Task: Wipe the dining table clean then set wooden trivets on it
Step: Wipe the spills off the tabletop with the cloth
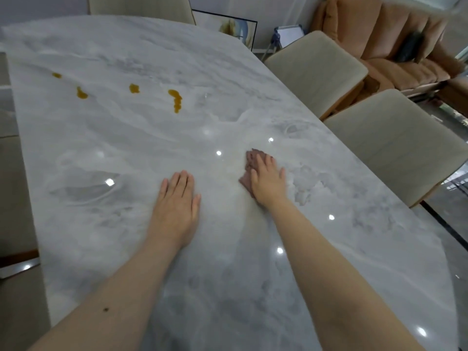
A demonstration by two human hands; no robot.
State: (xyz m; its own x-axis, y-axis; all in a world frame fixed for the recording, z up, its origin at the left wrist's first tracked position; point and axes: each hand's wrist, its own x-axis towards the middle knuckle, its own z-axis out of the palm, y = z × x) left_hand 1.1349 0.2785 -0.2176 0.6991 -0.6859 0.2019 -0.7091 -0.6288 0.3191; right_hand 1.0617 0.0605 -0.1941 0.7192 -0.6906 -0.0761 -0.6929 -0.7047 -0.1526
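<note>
On the marble table (126,153), seen from the head camera, a brownish cloth (253,160) lies mostly hidden under the right hand (268,182), showing at its ten o'clock. Both hands press flat, fingers straight; the left hand (174,201) is bare. Yellow spills (176,100) sit at eleven o'clock, well apart.

The right hand (268,182) hides most of the brownish cloth (253,160) — both motion-blurred.
</note>
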